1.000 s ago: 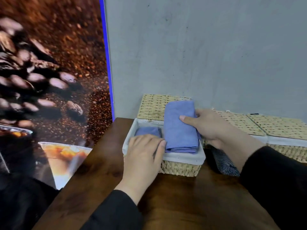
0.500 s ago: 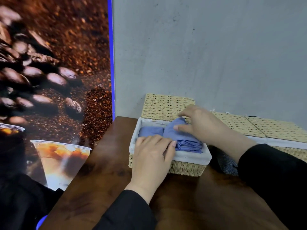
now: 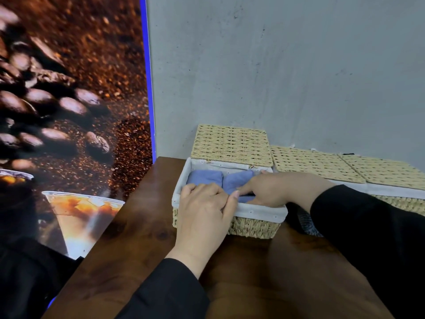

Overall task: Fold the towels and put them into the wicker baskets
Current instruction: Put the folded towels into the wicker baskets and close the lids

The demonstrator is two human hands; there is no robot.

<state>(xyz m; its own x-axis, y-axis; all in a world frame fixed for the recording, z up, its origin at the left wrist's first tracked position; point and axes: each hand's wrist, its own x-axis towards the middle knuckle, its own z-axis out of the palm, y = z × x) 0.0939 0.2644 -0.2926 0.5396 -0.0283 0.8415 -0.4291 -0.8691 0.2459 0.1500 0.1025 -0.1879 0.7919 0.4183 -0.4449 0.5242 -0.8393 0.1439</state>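
An open wicker basket point(image 3: 250, 227) with a white liner stands at the table's back left, its lid point(image 3: 232, 146) upright against the wall. One folded blue towel point(image 3: 204, 177) lies in its left half. A second blue towel point(image 3: 238, 181) sits in the right half, low inside. My right hand point(image 3: 276, 189) lies over that second towel and holds it between thumb and fingers. My left hand point(image 3: 204, 208) rests on the basket's front rim with its fingers curled over the liner edge.
Two closed wicker baskets point(image 3: 308, 162) point(image 3: 386, 173) stand in a row to the right along the grey wall. A dark patterned cloth point(image 3: 307, 225) lies on the brown table point(image 3: 142, 226) behind my right sleeve. The table's left edge runs beside a coffee poster.
My right hand has lowered the second blue towel from above the basket down into its right half. My left hand has stayed on the front rim and its fingers have curled.
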